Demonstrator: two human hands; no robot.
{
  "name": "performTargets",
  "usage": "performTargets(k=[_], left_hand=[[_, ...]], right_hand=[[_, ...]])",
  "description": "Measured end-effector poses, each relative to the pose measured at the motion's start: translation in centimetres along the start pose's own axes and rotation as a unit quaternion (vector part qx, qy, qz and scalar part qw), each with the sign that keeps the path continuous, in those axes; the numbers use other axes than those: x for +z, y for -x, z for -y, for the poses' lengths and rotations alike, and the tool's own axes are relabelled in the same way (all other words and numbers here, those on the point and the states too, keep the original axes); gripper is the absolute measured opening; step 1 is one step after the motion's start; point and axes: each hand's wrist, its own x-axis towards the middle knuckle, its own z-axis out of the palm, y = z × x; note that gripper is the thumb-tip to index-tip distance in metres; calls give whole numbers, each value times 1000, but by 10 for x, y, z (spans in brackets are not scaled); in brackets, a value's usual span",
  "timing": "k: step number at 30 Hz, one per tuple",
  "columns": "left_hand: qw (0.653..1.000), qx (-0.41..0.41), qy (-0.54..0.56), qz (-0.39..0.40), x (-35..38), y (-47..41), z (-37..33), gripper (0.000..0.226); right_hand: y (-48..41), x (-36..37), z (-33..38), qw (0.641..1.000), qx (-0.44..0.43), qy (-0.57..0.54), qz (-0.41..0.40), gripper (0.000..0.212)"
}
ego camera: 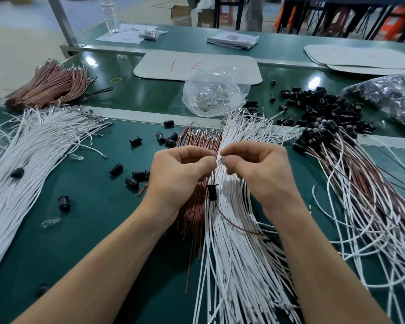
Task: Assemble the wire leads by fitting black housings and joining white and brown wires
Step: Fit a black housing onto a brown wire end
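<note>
My left hand [180,169] and my right hand [255,167] meet above the middle of the green table, fingertips almost touching. My left hand pinches a thin lead from which a black housing [212,191] hangs, with a brown wire [234,224] curving off below it to the right. My right hand pinches a small clear, glassy part [221,160] at the top of that lead. Under the hands lie a brown wire bundle [192,213] and a white wire bundle [239,253]. Loose black housings [323,108] are heaped at the back right.
Another white wire bundle [28,155] fans across the left. A tied brown bundle [49,87] lies far left. A clear bag of metal terminals [214,94] sits in the middle rear. Finished leads with housings [351,183] pile on the right. Stray housings [136,177] dot the mat.
</note>
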Motion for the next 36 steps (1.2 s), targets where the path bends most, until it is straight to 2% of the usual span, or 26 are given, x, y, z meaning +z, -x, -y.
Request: performTargets(k=[11, 26, 36], left_hand=[[999, 28, -14, -11, 1, 1, -1, 14], [999, -8, 20, 43, -4, 2, -7, 9], [999, -30, 11, 22, -2, 2, -3, 16]], right_hand=[[1, 1, -1, 1000, 6, -10, -15, 18], [2, 0, 3, 999, -5, -46, 29, 25], [1, -1, 4, 996, -1, -88, 26, 25]])
